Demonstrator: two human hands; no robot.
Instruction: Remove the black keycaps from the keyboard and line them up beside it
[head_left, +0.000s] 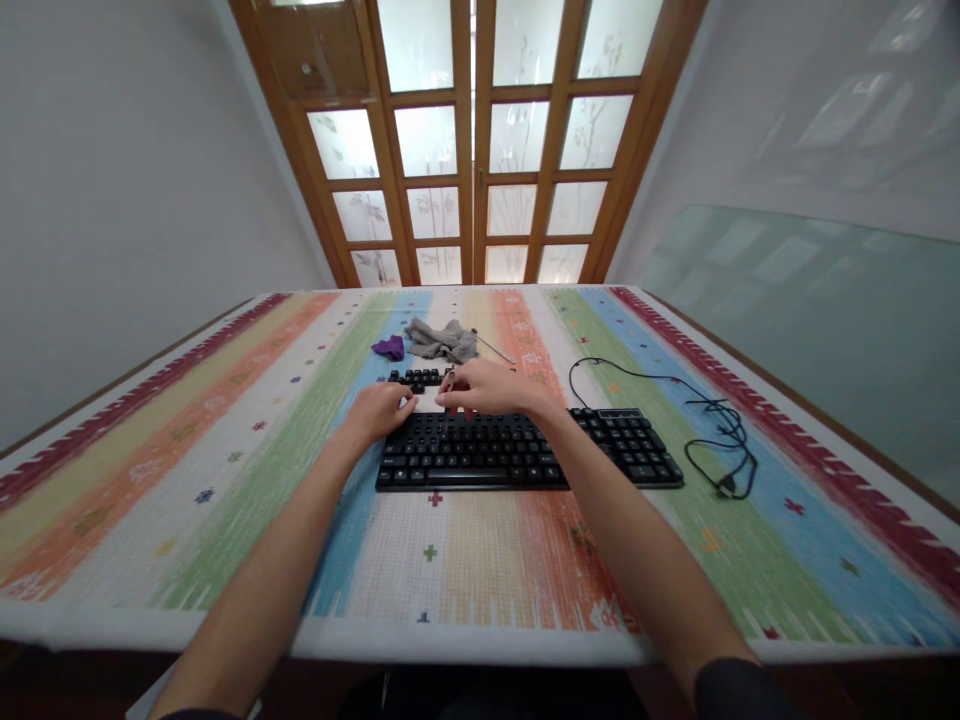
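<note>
A black keyboard [525, 455] lies across the middle of a striped, many-coloured tablecloth [225, 470]. My left hand [382, 408] rests at the keyboard's upper left corner, fingers curled against its edge. My right hand [491, 390] is over the top key rows, fingers pinched on a small thin tool [448, 380] that I cannot make out clearly. Just beyond the keyboard sits a cluster of loose black keycaps [418, 379].
The keyboard's black cable [712, 420] coils on the right. A grey cloth [442, 341], a purple cloth [390, 347] and a thin metal rod [493, 348] lie farther back. Wooden glazed doors [472, 140] stand behind the table.
</note>
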